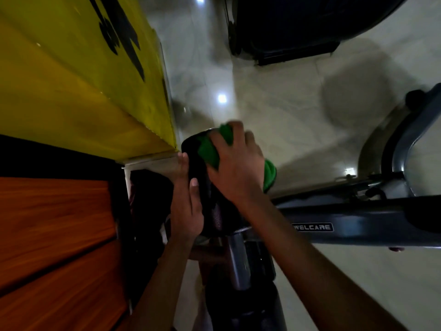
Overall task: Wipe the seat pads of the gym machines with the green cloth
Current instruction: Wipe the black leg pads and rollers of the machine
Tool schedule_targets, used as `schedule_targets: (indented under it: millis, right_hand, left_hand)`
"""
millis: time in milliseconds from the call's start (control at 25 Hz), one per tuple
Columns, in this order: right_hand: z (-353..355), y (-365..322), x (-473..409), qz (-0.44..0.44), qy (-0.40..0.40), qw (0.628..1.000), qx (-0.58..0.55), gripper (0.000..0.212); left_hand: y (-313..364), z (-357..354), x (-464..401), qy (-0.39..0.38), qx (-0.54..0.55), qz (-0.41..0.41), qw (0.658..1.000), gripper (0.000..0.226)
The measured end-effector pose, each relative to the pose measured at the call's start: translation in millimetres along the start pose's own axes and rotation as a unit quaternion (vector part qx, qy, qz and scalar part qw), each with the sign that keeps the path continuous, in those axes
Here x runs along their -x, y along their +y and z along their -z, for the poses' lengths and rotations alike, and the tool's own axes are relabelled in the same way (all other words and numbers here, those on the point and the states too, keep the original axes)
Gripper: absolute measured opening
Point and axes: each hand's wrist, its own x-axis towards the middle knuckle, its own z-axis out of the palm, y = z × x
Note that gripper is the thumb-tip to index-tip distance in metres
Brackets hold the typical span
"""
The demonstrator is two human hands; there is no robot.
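A black seat pad (194, 161) sits on a chrome post at the middle of the view. The green cloth (210, 149) lies over the pad's top and right side, with a bunched part (269, 174) sticking out past my wrist. My right hand (238, 168) grips the cloth and presses it onto the pad. My left hand (187, 206) lies flat against the pad's left side, fingers straight and thumb on the near face.
A grey machine frame (358, 223) labelled WELCARE runs to the right from the seat post (238, 259). A yellow wall (83, 80) and wooden panels (55, 235) stand close on the left. Another dark machine base (286, 32) sits on the pale tiled floor (274, 103) ahead.
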Motion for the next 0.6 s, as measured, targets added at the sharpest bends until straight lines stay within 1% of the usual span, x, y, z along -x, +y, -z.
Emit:
schedule_targets:
  millis: [80,120,200,280,320,400,440,520,600]
  right_hand:
    - [1,-1,-36,-0.015,-0.036,0.999,0.003,0.044]
    - [1,-1,-40,-0.020,-0.046,0.999,-0.003,0.044]
    - [2,0,-18,-0.006,-0.029,0.999,-0.014,0.042]
    - [6,4,31,0.012,-0.024,0.999,-0.033,0.045]
    - [7,7,57,0.013,-0.029,0.999,-0.037,0.052]
    - [9,13,97,0.006,-0.061,0.997,-0.047,0.075]
    - [9,16,109,-0.001,-0.075,0.996,-0.051,0.081]
    - [8,21,123,-0.018,-0.081,0.995,-0.058,0.081]
    - [8,22,129,-0.029,-0.071,0.995,-0.068,0.072]
  left_hand:
    - [1,1,0,-0.004,0.002,0.000,1.000,0.046]
    - [2,2,0,-0.007,-0.004,0.002,1.000,0.046]
    - [3,3,0,-0.009,-0.016,0.002,1.000,0.047]
    - [5,5,0,-0.013,-0.034,0.000,0.999,0.051]
    - [5,6,0,-0.017,-0.047,-0.001,0.999,0.054]
    - [8,7,1,-0.018,-0.064,-0.002,0.998,0.057]
    - [10,7,2,-0.017,-0.067,-0.001,0.998,0.057]
    - [13,4,1,-0.012,-0.065,0.000,0.998,0.054]
    - [15,3,1,-0.005,-0.067,0.000,0.998,0.050]
